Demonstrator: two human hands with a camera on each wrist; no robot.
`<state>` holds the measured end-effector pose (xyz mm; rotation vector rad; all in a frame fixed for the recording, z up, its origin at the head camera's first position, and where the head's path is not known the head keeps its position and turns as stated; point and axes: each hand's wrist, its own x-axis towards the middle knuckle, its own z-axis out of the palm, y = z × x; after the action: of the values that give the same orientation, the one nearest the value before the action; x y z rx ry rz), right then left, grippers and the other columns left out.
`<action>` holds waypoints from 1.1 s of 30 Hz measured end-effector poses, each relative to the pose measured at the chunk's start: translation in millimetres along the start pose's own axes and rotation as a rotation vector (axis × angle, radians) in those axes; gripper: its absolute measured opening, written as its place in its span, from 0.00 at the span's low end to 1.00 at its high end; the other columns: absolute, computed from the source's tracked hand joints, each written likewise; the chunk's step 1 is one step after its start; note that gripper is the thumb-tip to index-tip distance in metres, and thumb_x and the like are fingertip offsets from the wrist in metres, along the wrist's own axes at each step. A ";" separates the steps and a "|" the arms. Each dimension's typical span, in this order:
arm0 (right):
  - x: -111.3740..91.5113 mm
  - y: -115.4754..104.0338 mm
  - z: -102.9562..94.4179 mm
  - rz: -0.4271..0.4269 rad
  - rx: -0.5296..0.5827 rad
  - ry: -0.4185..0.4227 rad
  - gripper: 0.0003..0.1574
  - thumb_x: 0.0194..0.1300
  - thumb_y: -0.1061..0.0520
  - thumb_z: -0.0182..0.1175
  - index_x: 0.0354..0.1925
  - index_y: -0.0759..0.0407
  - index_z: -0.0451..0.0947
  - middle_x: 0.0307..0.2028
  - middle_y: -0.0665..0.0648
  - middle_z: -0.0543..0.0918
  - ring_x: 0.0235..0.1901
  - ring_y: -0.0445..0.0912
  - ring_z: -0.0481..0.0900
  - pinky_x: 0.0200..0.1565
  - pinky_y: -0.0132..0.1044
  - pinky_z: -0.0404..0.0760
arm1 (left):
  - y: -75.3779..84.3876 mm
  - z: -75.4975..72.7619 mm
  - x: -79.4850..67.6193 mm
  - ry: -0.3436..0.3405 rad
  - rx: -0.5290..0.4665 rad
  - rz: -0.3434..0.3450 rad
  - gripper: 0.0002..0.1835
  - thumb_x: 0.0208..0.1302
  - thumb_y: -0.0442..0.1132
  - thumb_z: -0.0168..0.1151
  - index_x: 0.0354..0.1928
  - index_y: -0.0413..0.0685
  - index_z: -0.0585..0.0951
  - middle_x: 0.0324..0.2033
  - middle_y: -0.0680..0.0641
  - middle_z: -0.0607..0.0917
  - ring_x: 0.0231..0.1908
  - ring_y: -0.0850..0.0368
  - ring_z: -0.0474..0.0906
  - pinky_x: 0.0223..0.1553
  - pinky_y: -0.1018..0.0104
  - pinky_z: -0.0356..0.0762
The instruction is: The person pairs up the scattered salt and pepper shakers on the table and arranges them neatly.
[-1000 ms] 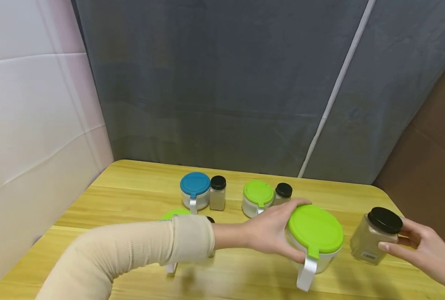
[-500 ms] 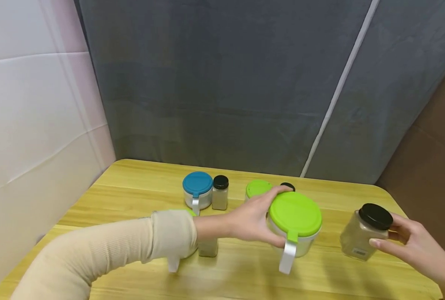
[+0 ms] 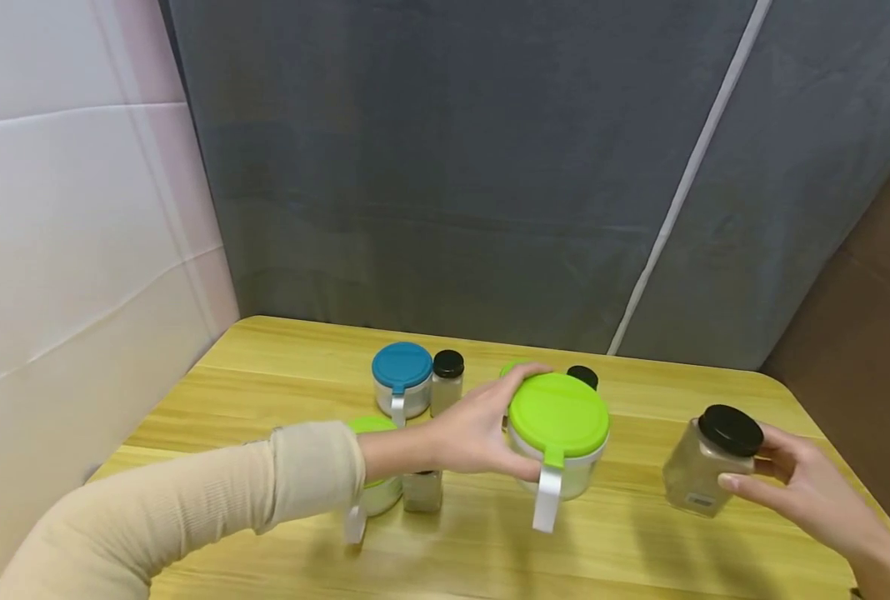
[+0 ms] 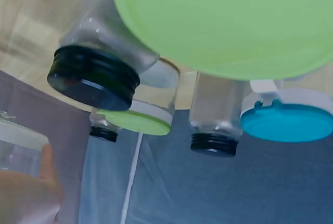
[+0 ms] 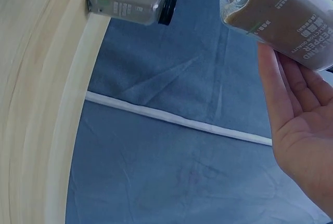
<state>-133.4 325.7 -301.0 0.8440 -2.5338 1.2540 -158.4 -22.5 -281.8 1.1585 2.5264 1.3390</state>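
Observation:
My left hand (image 3: 467, 429) grips a seasoning jar (image 3: 559, 417) with a green flip lid and a white handle, thumb beside the handle. It hangs above the table, its shadow below. On the right, my right hand (image 3: 801, 479) pinches a clear pepper jar (image 3: 703, 471) with a black cap, tilted and raised; printed lettering shows on this pepper jar (image 5: 296, 24) in the right wrist view. Near my left wrist stand a second green-lidded jar (image 3: 381, 493), partly hidden by the sleeve, and a small black-capped jar (image 3: 422, 492), its top hidden by my left forearm.
Behind my left hand stand a blue-lidded jar (image 3: 402, 367) and a black-capped jar (image 3: 448, 367). Another black-capped jar (image 3: 583, 377) and a green-lidded jar (image 4: 138, 120) are mostly hidden in the head view. A grey curtain (image 3: 445, 167) hangs past the wooden table's (image 3: 280, 358) back edge.
My left hand has carried the green-lidded jar leftward and slightly away, over the back-row jars in view. My right hand and the pepper jar have shifted a little left.

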 end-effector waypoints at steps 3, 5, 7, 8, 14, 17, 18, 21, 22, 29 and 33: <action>2.1 -0.6 4.4 -0.002 0.001 -0.014 0.31 0.47 0.75 0.60 0.52 0.62 0.70 0.38 0.48 0.79 0.35 0.38 0.77 0.35 0.26 0.74 | -3.3 1.0 -3.1 0.000 -0.006 -0.001 0.48 0.39 0.46 0.71 0.62 0.53 0.54 0.49 0.55 0.71 0.45 0.63 0.68 0.43 0.69 0.69; 3.4 -1.3 7.0 -0.002 0.005 -0.025 0.31 0.47 0.75 0.60 0.52 0.63 0.70 0.38 0.48 0.79 0.35 0.39 0.77 0.36 0.26 0.74 | -5.8 2.1 -5.4 0.000 -0.006 -0.002 0.48 0.39 0.47 0.71 0.62 0.52 0.54 0.50 0.54 0.70 0.45 0.63 0.68 0.43 0.69 0.69; 4.5 -1.8 9.6 -0.003 0.009 -0.030 0.30 0.47 0.74 0.60 0.51 0.63 0.70 0.38 0.49 0.79 0.36 0.39 0.77 0.36 0.26 0.74 | -7.8 3.2 -7.4 -0.003 -0.009 -0.003 0.48 0.40 0.47 0.71 0.62 0.52 0.54 0.50 0.54 0.70 0.45 0.63 0.68 0.43 0.69 0.69; 5.1 -1.8 11.0 -0.004 0.009 -0.030 0.30 0.47 0.74 0.60 0.51 0.63 0.70 0.38 0.49 0.79 0.36 0.39 0.76 0.36 0.26 0.73 | -8.5 3.7 -8.4 -0.004 -0.012 -0.004 0.48 0.40 0.47 0.71 0.63 0.52 0.53 0.50 0.54 0.70 0.45 0.63 0.68 0.43 0.69 0.69; 7.5 -0.2 19.9 -0.017 0.045 -0.038 0.31 0.46 0.75 0.60 0.50 0.59 0.71 0.38 0.49 0.79 0.35 0.39 0.76 0.38 0.25 0.72 | -12.7 7.3 -13.9 -0.005 -0.043 -0.020 0.48 0.40 0.46 0.71 0.62 0.53 0.53 0.50 0.53 0.70 0.46 0.63 0.68 0.44 0.68 0.69; 8.1 1.0 23.8 -0.025 0.074 -0.049 0.32 0.46 0.75 0.60 0.50 0.56 0.71 0.38 0.49 0.79 0.35 0.39 0.76 0.37 0.25 0.73 | -14.8 9.4 -16.6 0.000 -0.028 -0.033 0.48 0.40 0.47 0.71 0.62 0.53 0.54 0.50 0.54 0.70 0.47 0.63 0.68 0.45 0.68 0.68; 8.2 1.5 24.9 -0.029 0.083 -0.053 0.32 0.46 0.76 0.59 0.50 0.56 0.71 0.38 0.50 0.79 0.35 0.40 0.77 0.37 0.26 0.73 | -15.7 10.2 -17.3 0.000 -0.022 -0.036 0.48 0.39 0.47 0.71 0.62 0.54 0.54 0.50 0.54 0.70 0.47 0.62 0.67 0.45 0.67 0.68; 9.2 1.7 28.8 -0.035 0.098 -0.059 0.32 0.46 0.76 0.59 0.50 0.55 0.71 0.38 0.50 0.79 0.35 0.40 0.77 0.37 0.26 0.73 | -18.5 11.8 -19.8 -0.003 -0.021 -0.049 0.48 0.38 0.47 0.71 0.62 0.54 0.54 0.49 0.54 0.70 0.47 0.62 0.67 0.46 0.67 0.68; 9.3 2.1 29.8 -0.033 0.099 -0.059 0.32 0.46 0.76 0.59 0.50 0.55 0.71 0.38 0.49 0.79 0.35 0.40 0.77 0.37 0.26 0.73 | -19.6 12.4 -19.9 -0.008 -0.025 -0.050 0.48 0.39 0.47 0.71 0.62 0.54 0.54 0.49 0.54 0.70 0.47 0.62 0.67 0.46 0.67 0.68; 10.7 3.6 38.2 -0.004 0.083 -0.075 0.29 0.48 0.73 0.60 0.50 0.58 0.71 0.38 0.49 0.79 0.36 0.39 0.76 0.37 0.27 0.73 | -27.7 17.5 -20.5 -0.040 -0.032 -0.051 0.49 0.39 0.47 0.71 0.63 0.55 0.52 0.48 0.55 0.71 0.46 0.64 0.68 0.47 0.68 0.67; 9.8 5.4 43.2 -0.003 0.101 -0.089 0.27 0.48 0.72 0.60 0.49 0.60 0.72 0.38 0.49 0.79 0.37 0.39 0.76 0.37 0.29 0.74 | -30.4 20.9 -23.1 -0.050 -0.003 -0.049 0.49 0.39 0.48 0.71 0.63 0.53 0.53 0.48 0.55 0.71 0.47 0.64 0.67 0.47 0.67 0.66</action>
<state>-141.1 290.7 -327.7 0.9453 -2.5544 1.3838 -152.0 -33.3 -323.6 1.1073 2.5002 1.2861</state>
